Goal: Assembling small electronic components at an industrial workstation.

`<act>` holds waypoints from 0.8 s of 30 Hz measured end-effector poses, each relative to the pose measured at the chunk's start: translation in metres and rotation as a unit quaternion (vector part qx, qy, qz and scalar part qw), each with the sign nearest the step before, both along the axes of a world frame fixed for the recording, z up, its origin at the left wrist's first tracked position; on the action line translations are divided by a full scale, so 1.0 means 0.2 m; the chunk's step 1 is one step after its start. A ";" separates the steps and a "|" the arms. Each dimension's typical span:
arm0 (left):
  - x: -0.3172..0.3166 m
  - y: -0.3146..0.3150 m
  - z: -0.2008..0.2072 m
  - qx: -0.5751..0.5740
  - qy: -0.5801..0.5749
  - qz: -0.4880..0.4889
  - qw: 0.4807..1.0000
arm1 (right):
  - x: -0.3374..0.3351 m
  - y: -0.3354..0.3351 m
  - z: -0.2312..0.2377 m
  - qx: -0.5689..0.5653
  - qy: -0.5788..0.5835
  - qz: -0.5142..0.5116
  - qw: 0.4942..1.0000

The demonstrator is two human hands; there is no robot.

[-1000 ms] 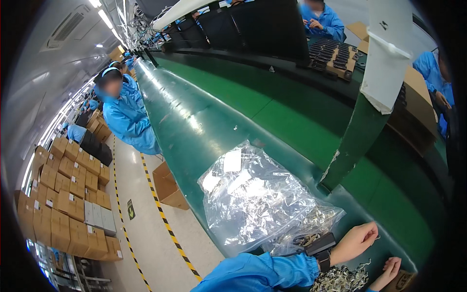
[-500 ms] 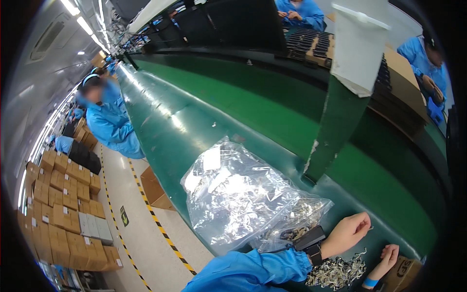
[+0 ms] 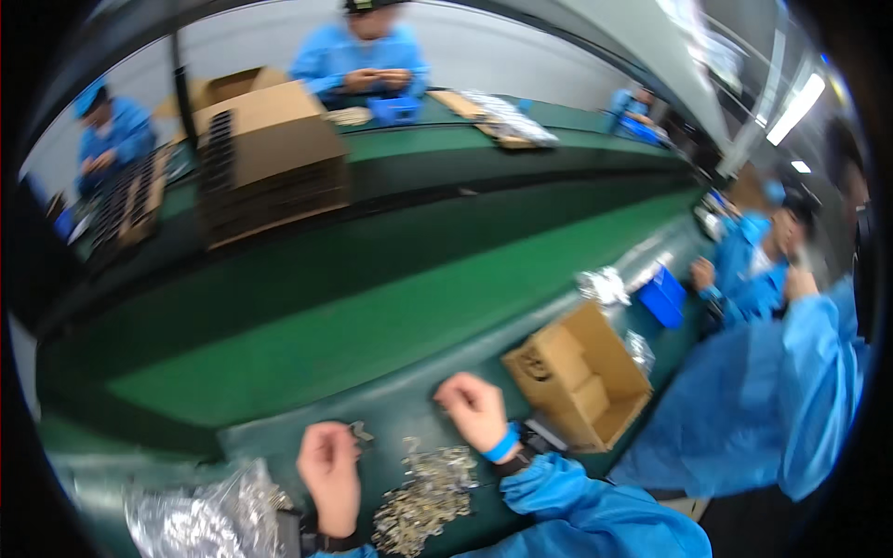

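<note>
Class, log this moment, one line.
Left hand: at small silvery metal piece; Right hand: near open brown cardboard box; Between: silvery metal heap

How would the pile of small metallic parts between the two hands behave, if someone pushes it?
The metallic pile would probably spread rather than move as one block, since it looks loosely heaped. The irregular, bent shapes in it suggest some catching on each other, and little rolling.

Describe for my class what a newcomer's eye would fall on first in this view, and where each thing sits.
Probably the bright green strip first, sweeping across the middle of the picture. Below it, a heap of small metallic parts catches the light between the person's left hand and right hand. To the right of the right hand, an open cardboard box stands out.
</note>
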State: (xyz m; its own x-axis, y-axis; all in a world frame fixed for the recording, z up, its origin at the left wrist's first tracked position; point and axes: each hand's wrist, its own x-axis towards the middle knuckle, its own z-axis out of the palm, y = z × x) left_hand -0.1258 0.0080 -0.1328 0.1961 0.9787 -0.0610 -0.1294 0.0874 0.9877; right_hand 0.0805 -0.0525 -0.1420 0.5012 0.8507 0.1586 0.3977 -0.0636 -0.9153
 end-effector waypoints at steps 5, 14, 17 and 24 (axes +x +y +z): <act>0.02 -0.03 0.03 0.030 0.025 0.001 0.999 | 0.01 -0.01 -0.01 0.043 -0.001 0.001 0.999; 0.00 -0.06 0.08 0.068 0.064 -0.019 0.995 | -0.01 -0.03 0.00 0.041 0.026 0.012 0.999; 0.01 -0.06 0.12 0.069 0.067 -0.020 0.995 | -0.02 -0.02 0.01 0.045 0.025 0.008 0.999; 0.02 -0.06 0.13 0.071 0.067 -0.021 0.995 | -0.01 0.00 -0.01 0.053 0.008 0.009 0.999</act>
